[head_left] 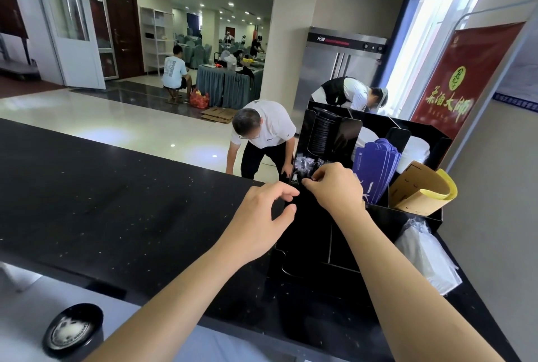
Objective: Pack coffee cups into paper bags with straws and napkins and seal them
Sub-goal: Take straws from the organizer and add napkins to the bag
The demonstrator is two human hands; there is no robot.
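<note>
Near-left, bottom corner: coffee cup [74, 331] with a black lid sits on the pale lower surface, below the black counter [110, 192]. Well apart from both hands, not bagged.

Centre: our left hand [259, 216] hovers at the near-left edge of the black organiser [308, 248], fingers loosely curled, thumb and index apart, gripping nothing. We read it as ready to steady the caddy or take a handoff.

Just right of it: our right hand [334, 187] reaches into the organiser's far-left compartment, fingertips pinched on one of the clear-wrapped straws [304, 166]. We can't tell whether it's lifted clear of the bunch.

Behind that, a stack of black lids [323, 137]. Further right: purple card sleeves [375, 169], then brown paper bags [419, 192] standing folded with a yellow sheet behind, then white napkins in plastic [431, 257] at the near-right end.

Step in hand, as we judge it: picking the straw. Early in the cycle — no bag opened, nothing loaded.

Next move calls for: pull a single straw free without dragging its neighbours, then go right for a bag and a napkin and bring everything back left toward the cup. Bags are packed tight, so separating one likely needs both hands; the straw would have to be parked first.
</note>
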